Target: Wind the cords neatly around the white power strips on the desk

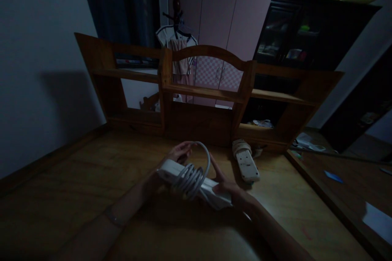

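A white power strip (211, 194) is held tilted just above the wooden desk, with its grey cord (190, 179) wound several times around the middle. My left hand (179, 153) is behind the strip's left end, its fingers closed on a stretch of the cord. From those fingers the cord arches up and over to the right, then down to the coil. My right hand (228, 187) grips the right end of the strip, thumb on top and index finger stretched up beside the cord arch. The fingers under the strip are hidden.
Behind and right, a second power strip (247, 166) with a wound cord lies on the desk (128, 159). A wooden shelf unit (205, 94) runs along the back edge. On the lower surface at right are a blue item (333, 176) and white paper (378, 220).
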Demonstrator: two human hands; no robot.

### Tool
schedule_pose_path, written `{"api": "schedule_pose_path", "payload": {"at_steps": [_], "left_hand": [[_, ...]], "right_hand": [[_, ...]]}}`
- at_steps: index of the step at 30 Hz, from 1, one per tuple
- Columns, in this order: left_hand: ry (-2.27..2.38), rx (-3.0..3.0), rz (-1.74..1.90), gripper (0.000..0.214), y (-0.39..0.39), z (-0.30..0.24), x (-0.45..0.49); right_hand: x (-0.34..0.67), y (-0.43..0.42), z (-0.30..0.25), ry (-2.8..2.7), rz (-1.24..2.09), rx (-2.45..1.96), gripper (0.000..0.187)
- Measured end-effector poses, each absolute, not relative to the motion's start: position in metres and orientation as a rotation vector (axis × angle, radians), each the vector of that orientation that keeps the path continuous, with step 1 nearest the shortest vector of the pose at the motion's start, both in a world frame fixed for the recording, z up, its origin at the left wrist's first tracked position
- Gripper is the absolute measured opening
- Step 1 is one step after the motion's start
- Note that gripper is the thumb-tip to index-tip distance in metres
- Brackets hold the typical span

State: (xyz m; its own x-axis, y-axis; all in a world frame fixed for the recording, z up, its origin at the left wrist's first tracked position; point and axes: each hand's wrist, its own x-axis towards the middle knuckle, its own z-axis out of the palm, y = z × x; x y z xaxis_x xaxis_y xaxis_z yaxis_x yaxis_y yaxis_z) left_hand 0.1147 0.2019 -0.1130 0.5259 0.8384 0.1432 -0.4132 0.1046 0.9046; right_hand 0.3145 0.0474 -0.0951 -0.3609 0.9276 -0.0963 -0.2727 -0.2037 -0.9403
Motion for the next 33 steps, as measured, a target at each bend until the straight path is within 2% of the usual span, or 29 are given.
{"api": "schedule_pose_path", "payload": {"at_steps": [3, 8, 12, 19, 26, 30, 33], "left_hand": [[0.452, 1.109, 0.998, 0.038, 0.215, -0.106, 0.108], [0.509, 1.087, 1.183, 0.037, 0.224, -0.101, 0.09], [0.573, 1.031, 1.302, 0.033, 0.232, -0.103, 0.081], [0.554, 0.998, 1.24, 0.033, 0.228, -0.108, 0.088], [0.589, 0.99, 1.197, 0.026, 0.222, -0.106, 0.089], [0.624, 0.896, 1.279, 0.035, 0.224, -0.107, 0.085], [0.599, 0.781, 1.275, 0.048, 0.222, -0.107, 0.083]], "right_hand": [[0.315, 0.049, -0.104, -1.141, 1.711, -0.965, 0.093], [0.317, 0.057, -0.105, -1.048, 1.653, -1.075, 0.088], [0.319, 0.068, -0.103, -0.849, 1.484, -1.145, 0.088], [0.326, 0.072, -0.092, -0.64, 1.177, -1.157, 0.097], [0.33, 0.073, -0.097, -0.68, 1.042, -1.072, 0.081], [0.329, 0.073, -0.09, -0.715, 1.032, -0.991, 0.07], [0.326, 0.068, -0.08, -0.747, 1.066, -0.911, 0.071]]}}
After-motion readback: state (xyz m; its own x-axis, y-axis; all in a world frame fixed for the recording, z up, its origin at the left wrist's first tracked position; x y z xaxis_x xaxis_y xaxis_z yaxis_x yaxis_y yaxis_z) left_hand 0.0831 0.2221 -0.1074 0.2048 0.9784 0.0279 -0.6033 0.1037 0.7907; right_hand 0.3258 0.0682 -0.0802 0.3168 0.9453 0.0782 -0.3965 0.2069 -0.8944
